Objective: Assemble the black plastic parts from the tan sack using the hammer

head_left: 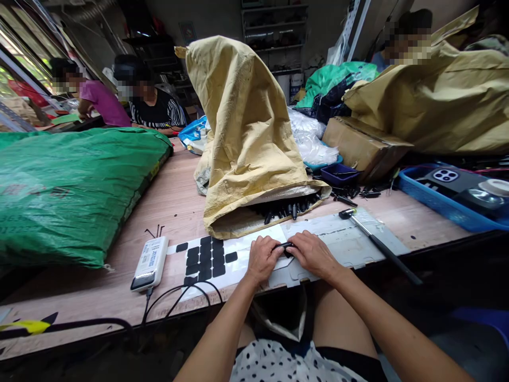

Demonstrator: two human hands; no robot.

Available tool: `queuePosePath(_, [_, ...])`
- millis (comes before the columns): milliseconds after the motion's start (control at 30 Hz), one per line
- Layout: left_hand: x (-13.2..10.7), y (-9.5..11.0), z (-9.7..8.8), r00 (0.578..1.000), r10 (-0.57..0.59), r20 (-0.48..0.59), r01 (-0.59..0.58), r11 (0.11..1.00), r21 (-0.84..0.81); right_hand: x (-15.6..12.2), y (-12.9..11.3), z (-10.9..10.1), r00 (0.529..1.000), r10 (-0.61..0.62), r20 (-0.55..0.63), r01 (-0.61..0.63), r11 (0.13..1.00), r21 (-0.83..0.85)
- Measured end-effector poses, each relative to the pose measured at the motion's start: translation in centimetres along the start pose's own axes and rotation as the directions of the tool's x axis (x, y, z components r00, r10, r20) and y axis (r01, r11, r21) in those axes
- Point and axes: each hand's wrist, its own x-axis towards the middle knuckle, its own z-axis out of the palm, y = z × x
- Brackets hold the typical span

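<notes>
Close to the table's front edge, my left hand (pixel 262 258) and my right hand (pixel 312 253) meet with bent fingers around a small black part (pixel 285 246). Most of that part is covered by the fingers, so its exact kind is unclear. Below the hands lies a grey board (pixel 338 241). To the left of my left hand are several black rounded-square stickers (pixel 205 257) on a white backing sheet (pixel 238 260). Just beyond the hands, a tan sack (pixel 242 132) lies with its mouth toward me, showing black slender parts (pixel 294 211) inside.
A hammer (pixel 377 246) lies at right, its handle past the table edge. Left are a white power bank (pixel 150 262) with cables and a bulging green sack (pixel 75 191). A blue tray (pixel 441 201) with a phone and a cardboard box (pixel 361 143) stand right. People sit behind.
</notes>
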Motion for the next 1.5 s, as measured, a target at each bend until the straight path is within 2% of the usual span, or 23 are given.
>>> queuePosePath(100, [0.1, -0.2, 0.1, 1.0, -0.013, -0.001, 0.013, 1.0, 0.005, 0.3, -0.3, 0.4, 1.0, -0.006, 0.009, 0.006, 0.999, -0.034])
queuePosePath(333, [0.1, -0.2, 0.1, 0.999, -0.041, -0.003, 0.041, 0.998, -0.045, 1.1, -0.7, 0.8, 1.0, -0.022, -0.016, 0.023, 0.995, 0.1])
queuePosePath(600, [-0.1, -0.1, 0.3, 0.991, -0.032, -0.131, 0.009, 0.985, -0.173, 0.4, 0.0, -0.4, 0.997, 0.043, 0.069, -0.06, 0.962, 0.266])
queuePosePath(733, [-0.1, -0.2, 0.4, 0.988, -0.03, -0.152, -0.001, 0.98, -0.201, 0.2, -0.1, -0.9, 0.988, 0.09, 0.126, -0.121, 0.957, 0.264])
queuePosePath(1000, [-0.1, 0.1, 0.2, 0.991, -0.035, -0.133, 0.016, 0.99, -0.142, 0.8, -0.8, -0.4, 0.989, 0.075, 0.126, -0.102, 0.971, 0.217])
queuePosePath(1133, [-0.1, -0.1, 0.4, 0.993, -0.025, -0.113, 0.012, 0.993, -0.119, 0.7, 2.1, -1.2, 0.992, 0.069, 0.104, -0.094, 0.961, 0.26])
queuePosePath(1200, [0.0, -0.2, 0.4, 0.994, -0.012, -0.105, 0.0, 0.994, -0.114, 0.4, 4.7, -1.3, 0.984, 0.177, 0.009, -0.173, 0.951, 0.256])
queuePosePath(1267, [0.2, 0.0, 0.1, 0.995, 0.005, -0.1, -0.015, 0.994, -0.105, 0.0, 7.2, -1.1, 0.933, 0.336, -0.128, -0.307, 0.93, 0.202])
queuePosePath(1333, [-0.1, 0.7, -0.4, 0.995, 0.035, -0.098, -0.043, 0.996, -0.08, -0.4, 8.9, -0.6, 0.901, 0.389, -0.193, -0.359, 0.917, 0.171])
queuePosePath(1433, [-2.0, 2.5, -1.0, 0.99, 0.134, -0.036, -0.136, 0.987, -0.081, -0.7, 9.7, 0.0, 0.901, 0.382, -0.204, -0.353, 0.921, 0.163])
queuePosePath(1500, [-4.3, 3.6, -0.7, 0.97, 0.226, 0.091, -0.213, 0.967, -0.139, -0.7, 9.6, 0.2, 0.9, 0.384, -0.208, -0.352, 0.92, 0.176])
